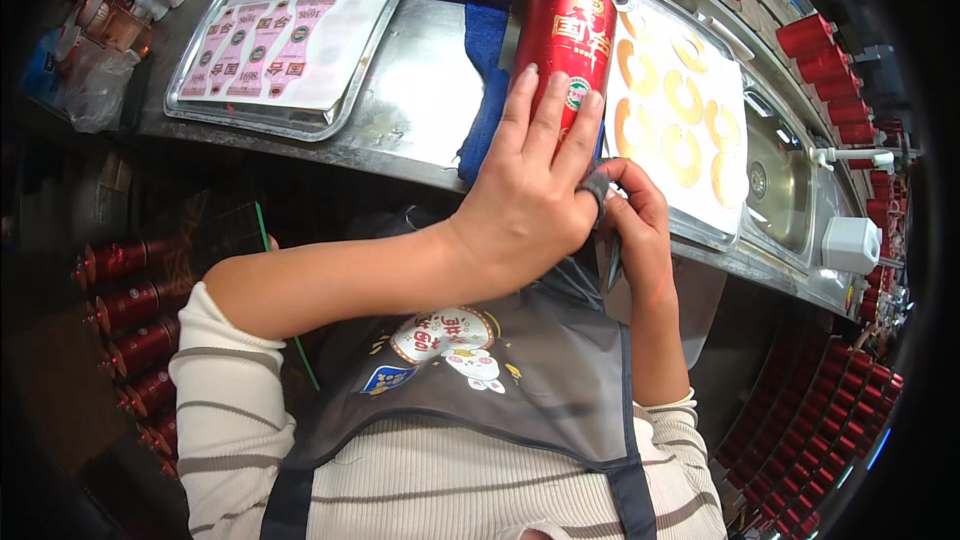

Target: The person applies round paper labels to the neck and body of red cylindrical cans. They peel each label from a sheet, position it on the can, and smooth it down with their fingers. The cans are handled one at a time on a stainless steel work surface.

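A red bottle (pixel 567 35) with gold and white markings lies on a blue cloth (pixel 484 65) at the counter's front edge, neck pointing away. Across its lower body rests my left hand (pixel 530 180), fingers outstretched and slightly apart. Dark grey material (pixel 597 186) wraps around the left thumb, next to the bottle's near end. My right hand (pixel 643 230) is closed just right of that end, thumb and fingers pinched together near the left thumb. A narrow dark piece shows below the right fingers; its kind is unclear. The bottle's base is hidden by my hands.
A metal tray (pixel 350 105) at left holds pink printed labels (pixel 250 45). Another tray (pixel 700 230) at right holds gold ring-shaped labels (pixel 683 97) on white sheets. Beyond it are a sink (pixel 775 180) and white jug (pixel 851 245). Red bottles (pixel 140 340) stand in racks at both sides.
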{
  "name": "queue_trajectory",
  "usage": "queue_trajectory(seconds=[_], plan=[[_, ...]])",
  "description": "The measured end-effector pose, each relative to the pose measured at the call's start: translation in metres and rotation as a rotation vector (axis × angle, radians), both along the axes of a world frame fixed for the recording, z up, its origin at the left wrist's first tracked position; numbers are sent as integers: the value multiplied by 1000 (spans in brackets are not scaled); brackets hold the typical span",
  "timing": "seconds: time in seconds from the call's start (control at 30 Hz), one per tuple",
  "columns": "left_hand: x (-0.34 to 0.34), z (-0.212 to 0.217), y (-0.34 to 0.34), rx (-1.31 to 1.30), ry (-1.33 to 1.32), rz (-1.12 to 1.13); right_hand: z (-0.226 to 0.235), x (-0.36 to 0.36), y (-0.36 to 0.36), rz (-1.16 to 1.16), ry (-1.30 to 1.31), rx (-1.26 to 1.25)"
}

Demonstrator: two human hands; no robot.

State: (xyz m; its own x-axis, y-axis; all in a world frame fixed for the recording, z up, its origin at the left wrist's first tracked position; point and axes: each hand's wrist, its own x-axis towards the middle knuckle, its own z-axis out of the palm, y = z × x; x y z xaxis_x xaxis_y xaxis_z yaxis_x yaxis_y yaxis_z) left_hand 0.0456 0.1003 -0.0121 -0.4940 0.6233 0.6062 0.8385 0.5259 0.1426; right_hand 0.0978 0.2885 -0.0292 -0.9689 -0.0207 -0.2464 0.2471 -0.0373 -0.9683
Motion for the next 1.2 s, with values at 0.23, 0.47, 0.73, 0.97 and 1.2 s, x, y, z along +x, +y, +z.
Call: queue_trajectory(seconds=[0.23, 0.47, 0.73, 0.97, 1.2], plan=[[-10, -18, -30, 359, -409, -11, 22, -1, -3, 73, -48, 149], [19, -36, -68, 254, -420, 22, 38, -2, 7, 80, -121, 110], [13, -26, -63, 129, -358, -80, 33, -4, 9, 49, -127, 77], [3, 2, -42, 46, -166, -93, 32, -8, 13, 71, -163, 64], [-6, 5, -8, -9, 20, -145, 22, -7, 9, 38, -130, 34]])
